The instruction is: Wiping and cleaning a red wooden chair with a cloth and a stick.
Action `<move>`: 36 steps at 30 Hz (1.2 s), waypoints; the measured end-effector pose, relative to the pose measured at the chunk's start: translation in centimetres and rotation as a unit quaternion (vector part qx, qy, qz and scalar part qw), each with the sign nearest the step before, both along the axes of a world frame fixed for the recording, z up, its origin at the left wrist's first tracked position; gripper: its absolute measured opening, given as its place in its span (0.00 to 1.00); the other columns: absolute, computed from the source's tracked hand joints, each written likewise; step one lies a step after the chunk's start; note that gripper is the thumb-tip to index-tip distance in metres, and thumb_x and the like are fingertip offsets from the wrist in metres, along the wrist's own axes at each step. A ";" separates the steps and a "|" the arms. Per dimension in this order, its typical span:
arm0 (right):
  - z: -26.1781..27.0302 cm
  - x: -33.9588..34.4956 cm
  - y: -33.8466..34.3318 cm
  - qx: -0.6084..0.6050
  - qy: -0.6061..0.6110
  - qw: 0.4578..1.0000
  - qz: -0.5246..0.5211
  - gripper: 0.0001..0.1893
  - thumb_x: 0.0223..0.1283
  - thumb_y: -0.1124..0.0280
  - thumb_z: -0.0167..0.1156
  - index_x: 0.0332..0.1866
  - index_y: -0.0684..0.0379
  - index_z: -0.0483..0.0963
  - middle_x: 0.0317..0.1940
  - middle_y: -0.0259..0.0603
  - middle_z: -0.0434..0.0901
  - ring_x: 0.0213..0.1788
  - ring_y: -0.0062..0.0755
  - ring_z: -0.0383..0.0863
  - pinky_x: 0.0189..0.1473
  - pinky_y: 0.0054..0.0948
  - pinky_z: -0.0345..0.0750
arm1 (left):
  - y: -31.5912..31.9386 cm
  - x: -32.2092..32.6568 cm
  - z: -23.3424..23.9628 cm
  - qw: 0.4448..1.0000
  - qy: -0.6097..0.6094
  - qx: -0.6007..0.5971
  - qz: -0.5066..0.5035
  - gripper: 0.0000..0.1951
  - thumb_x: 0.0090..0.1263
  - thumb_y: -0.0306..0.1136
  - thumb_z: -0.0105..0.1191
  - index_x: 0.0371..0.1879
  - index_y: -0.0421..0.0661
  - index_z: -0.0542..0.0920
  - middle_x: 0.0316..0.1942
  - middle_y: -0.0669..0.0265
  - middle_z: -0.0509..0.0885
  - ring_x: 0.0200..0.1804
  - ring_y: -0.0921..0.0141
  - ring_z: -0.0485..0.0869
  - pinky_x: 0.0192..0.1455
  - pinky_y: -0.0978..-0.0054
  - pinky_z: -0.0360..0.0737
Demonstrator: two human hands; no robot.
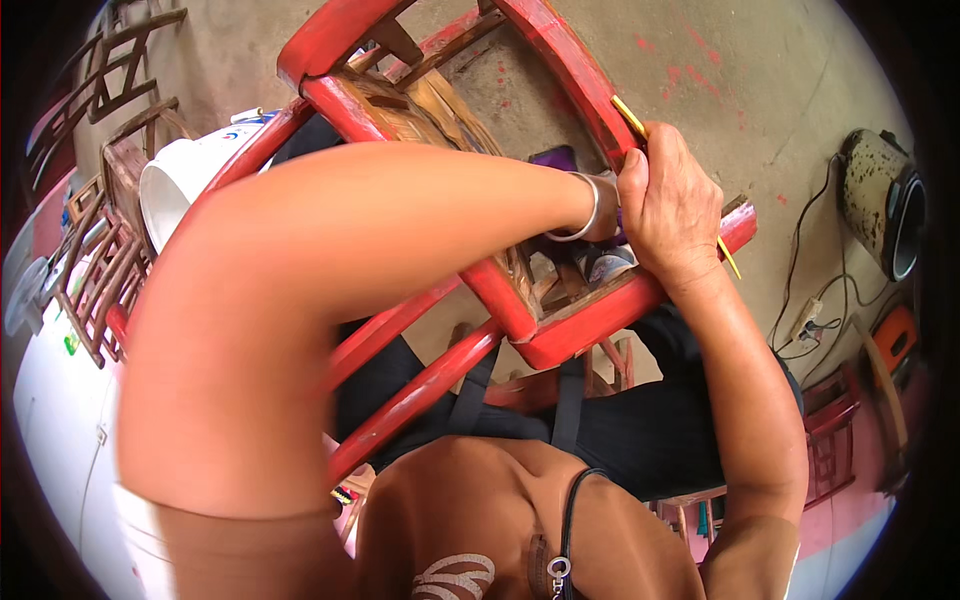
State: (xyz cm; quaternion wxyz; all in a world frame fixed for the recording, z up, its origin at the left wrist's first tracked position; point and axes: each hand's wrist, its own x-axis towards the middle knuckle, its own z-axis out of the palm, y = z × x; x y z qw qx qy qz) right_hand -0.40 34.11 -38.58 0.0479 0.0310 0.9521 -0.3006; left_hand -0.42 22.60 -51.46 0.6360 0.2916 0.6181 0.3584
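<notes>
A wooden chair frame [570, 82], painted red with bare brown wood showing on its inner faces, lies tilted across my lap. My right hand [671, 202] is closed around a thin yellow strip [628, 116], whose ends stick out on both sides of the fist, close against the frame's red rail. What the strip is I cannot tell. My left arm reaches across the frame, with a bracelet at its wrist; the left hand is hidden behind the rail and my right hand.
A white bucket [169, 187] stands at the left beside unpainted wooden chairs [127, 169]. At the right are a speckled cylindrical container [874, 199], dark cables and a power strip [806, 319] on the concrete floor. Red chair parts [832, 420] lie at the lower right.
</notes>
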 end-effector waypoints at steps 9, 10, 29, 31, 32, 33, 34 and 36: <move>-0.1 0.4 0.7 0.006 -0.018 1.000 -0.018 0.10 0.63 0.66 0.49 0.44 0.60 0.68 0.30 0.51 0.76 0.33 0.56 0.78 0.35 0.47 0.74 | 2.8 2.1 2.9 0.992 -0.117 -0.032 0.031 0.18 0.72 0.41 0.50 0.54 0.43 0.78 0.52 0.56 0.80 0.54 0.66 0.74 0.60 0.66 0.70; -0.2 0.3 0.6 -0.001 -0.017 1.000 -0.016 0.10 0.63 0.66 0.50 0.43 0.60 0.68 0.29 0.51 0.75 0.33 0.56 0.78 0.35 0.48 0.74 | 2.9 2.0 3.4 0.991 -0.125 -0.036 0.033 0.18 0.72 0.40 0.50 0.54 0.43 0.78 0.52 0.56 0.80 0.54 0.66 0.74 0.60 0.66 0.70; -0.5 0.1 0.8 0.011 0.009 1.000 -0.024 0.08 0.59 0.65 0.54 0.36 0.59 0.67 0.28 0.45 0.77 0.30 0.50 0.80 0.31 0.44 0.78 | 2.7 -0.6 9.6 0.979 -0.200 -0.003 -0.029 0.18 0.75 0.40 0.44 0.57 0.43 0.76 0.54 0.58 0.78 0.56 0.67 0.73 0.62 0.68 0.68; -0.5 0.3 0.6 0.009 -0.005 1.000 -0.029 0.09 0.59 0.65 0.54 0.36 0.59 0.67 0.29 0.45 0.77 0.30 0.50 0.80 0.31 0.44 0.78 | 2.4 -0.5 8.8 0.979 -0.196 -0.014 -0.045 0.18 0.75 0.40 0.44 0.57 0.43 0.75 0.54 0.57 0.78 0.56 0.66 0.73 0.63 0.68 0.68; -0.5 0.1 0.5 0.008 0.006 1.000 -0.026 0.09 0.59 0.65 0.54 0.36 0.59 0.67 0.29 0.45 0.77 0.30 0.50 0.80 0.31 0.44 0.78 | 2.1 -0.9 8.2 0.980 -0.193 -0.020 -0.052 0.19 0.75 0.40 0.44 0.57 0.43 0.75 0.55 0.57 0.78 0.56 0.66 0.73 0.63 0.68 0.68; -0.4 0.0 0.4 0.004 0.013 1.000 -0.023 0.09 0.59 0.65 0.53 0.36 0.59 0.67 0.29 0.45 0.77 0.30 0.50 0.80 0.31 0.44 0.78 | 1.4 -1.1 7.6 0.979 -0.194 -0.028 -0.059 0.19 0.75 0.41 0.44 0.57 0.43 0.75 0.55 0.57 0.78 0.57 0.66 0.73 0.63 0.68 0.68; -0.4 -0.1 0.5 0.007 0.025 0.999 -0.022 0.09 0.60 0.65 0.53 0.35 0.58 0.67 0.29 0.45 0.77 0.30 0.49 0.81 0.31 0.44 0.78 | 1.7 -1.0 7.2 0.978 -0.193 -0.037 -0.066 0.19 0.75 0.41 0.44 0.57 0.43 0.75 0.55 0.57 0.78 0.57 0.66 0.73 0.63 0.68 0.68; -0.4 0.3 0.8 0.013 0.011 1.000 -0.025 0.09 0.60 0.65 0.53 0.35 0.58 0.67 0.28 0.45 0.77 0.30 0.49 0.81 0.31 0.44 0.78 | 2.1 -0.4 6.9 0.978 -0.184 -0.055 -0.080 0.19 0.75 0.41 0.43 0.57 0.42 0.75 0.55 0.56 0.78 0.57 0.66 0.73 0.63 0.68 0.67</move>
